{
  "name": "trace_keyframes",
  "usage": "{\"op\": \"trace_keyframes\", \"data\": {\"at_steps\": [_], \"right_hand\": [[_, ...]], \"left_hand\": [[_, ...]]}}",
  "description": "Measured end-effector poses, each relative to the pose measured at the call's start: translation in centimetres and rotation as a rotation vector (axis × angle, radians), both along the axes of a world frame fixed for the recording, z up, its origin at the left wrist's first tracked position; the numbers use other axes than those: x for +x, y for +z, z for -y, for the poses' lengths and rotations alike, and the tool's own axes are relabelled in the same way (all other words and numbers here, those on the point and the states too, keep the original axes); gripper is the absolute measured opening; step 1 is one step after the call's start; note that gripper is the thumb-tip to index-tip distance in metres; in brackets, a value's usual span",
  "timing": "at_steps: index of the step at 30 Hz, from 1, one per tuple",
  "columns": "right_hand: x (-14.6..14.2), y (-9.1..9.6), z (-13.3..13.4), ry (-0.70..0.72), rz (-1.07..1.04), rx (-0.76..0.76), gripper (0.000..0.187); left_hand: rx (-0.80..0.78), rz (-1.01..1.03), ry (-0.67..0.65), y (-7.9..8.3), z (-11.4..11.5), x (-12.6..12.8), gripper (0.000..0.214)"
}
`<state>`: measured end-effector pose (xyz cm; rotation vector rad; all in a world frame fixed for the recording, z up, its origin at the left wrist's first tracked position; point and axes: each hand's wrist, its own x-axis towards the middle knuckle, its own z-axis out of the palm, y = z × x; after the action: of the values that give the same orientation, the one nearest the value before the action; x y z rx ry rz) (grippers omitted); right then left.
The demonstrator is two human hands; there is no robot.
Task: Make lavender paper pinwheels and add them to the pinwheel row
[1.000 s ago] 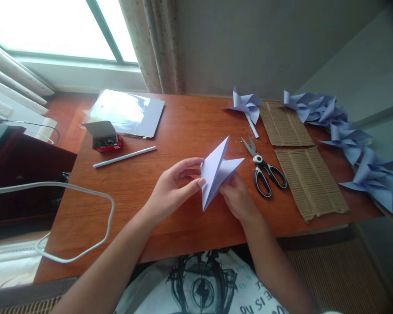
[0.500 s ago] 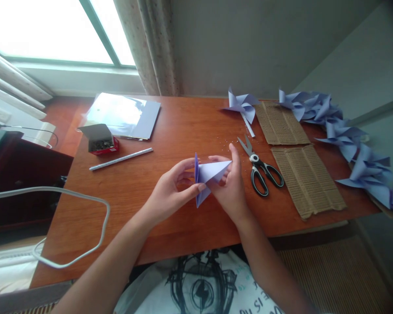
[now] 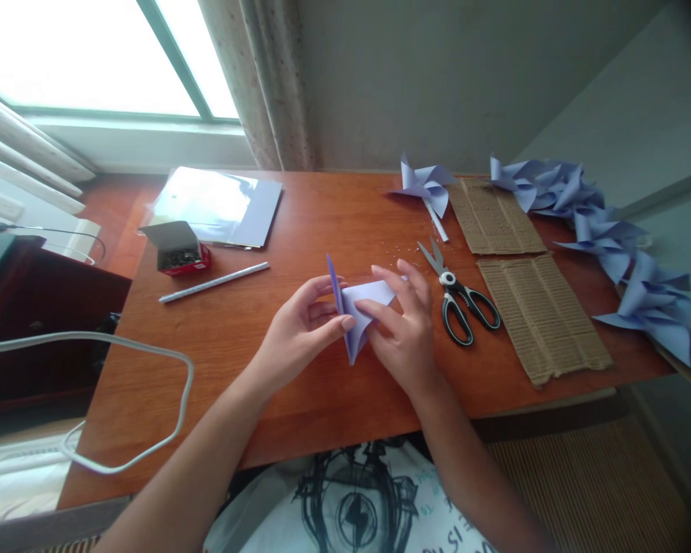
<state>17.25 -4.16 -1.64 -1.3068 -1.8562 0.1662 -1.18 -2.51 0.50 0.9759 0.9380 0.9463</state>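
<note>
Over the middle of the table, my left hand (image 3: 302,322) pinches a pale purple paper pinwheel (image 3: 368,294) by its left side, thumb in front and fingers behind. One part of the paper stands nearly upright, seen almost edge-on, while a pointed flap reaches right. My right hand (image 3: 401,326) is at that flap, its index finger and thumb on the paper and its other fingers raised and curved. Part of the paper is hidden behind the right fingers. Scissors (image 3: 457,292) with black-and-white handles lie partly spread, just right of my right hand.
A rolled paper stick (image 3: 214,282) and an open red box (image 3: 181,250) of small dark pieces lie left, near sheets in a clear sleeve (image 3: 219,206). One pinwheel on a stick (image 3: 424,188), cardboard pieces (image 3: 544,319) and several pinwheels (image 3: 648,299) occupy the right. A white cable (image 3: 187,392) crosses the left edge.
My right hand has turned over, its fingers moving from behind the flap onto its front. The paper's upright part has tilted left at the top. My left hand keeps its pinch.
</note>
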Motion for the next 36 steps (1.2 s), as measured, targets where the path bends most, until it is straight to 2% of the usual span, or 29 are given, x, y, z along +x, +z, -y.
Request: {"op": "trace_keyframes", "data": {"at_steps": [4, 9, 12, 17, 23, 26, 29, 36], "right_hand": [[0.1, -0.1, -0.1, -0.054, -0.023, -0.019, 0.028], [0.3, 0.6, -0.1, -0.06, -0.22, -0.117, 0.021], [0.4, 0.9, -0.1, -0.061, -0.426, -0.249, 0.014], [0.8, 1.2, -0.5, -0.081, -0.629, -0.421, 0.015], [1.5, 2.3, -1.6, 0.111, -1.115, -0.857, 0.024], [1.8, 2.6, -1.9, 0.115, -1.175, -0.981, 0.021], [2.0, 2.4, -1.9, 0.1, -1.21, -1.023, 0.019], [2.1, 1.7, -1.7, 0.191, -1.194, -1.015, 0.019]], "left_hand": [[-0.013, 0.0, 0.025, 0.2, -0.1, -0.3, 0.053], [-0.046, 0.014, 0.035, 1.0, 0.1, -0.4, 0.055], [-0.06, 0.043, 0.013, 1.4, 0.3, -0.3, 0.056], [-0.071, 0.087, 0.005, 0.8, 0.4, -0.6, 0.037], [-0.281, 0.006, 0.093, 0.3, 0.5, -1.0, 0.018], [-0.34, 0.045, 0.092, 0.9, 0.5, -0.8, 0.018], [-0.394, 0.075, 0.114, 1.3, 0.3, -0.6, 0.024], [-0.481, 0.109, 0.12, 1.2, 0.0, -0.8, 0.032]]}}
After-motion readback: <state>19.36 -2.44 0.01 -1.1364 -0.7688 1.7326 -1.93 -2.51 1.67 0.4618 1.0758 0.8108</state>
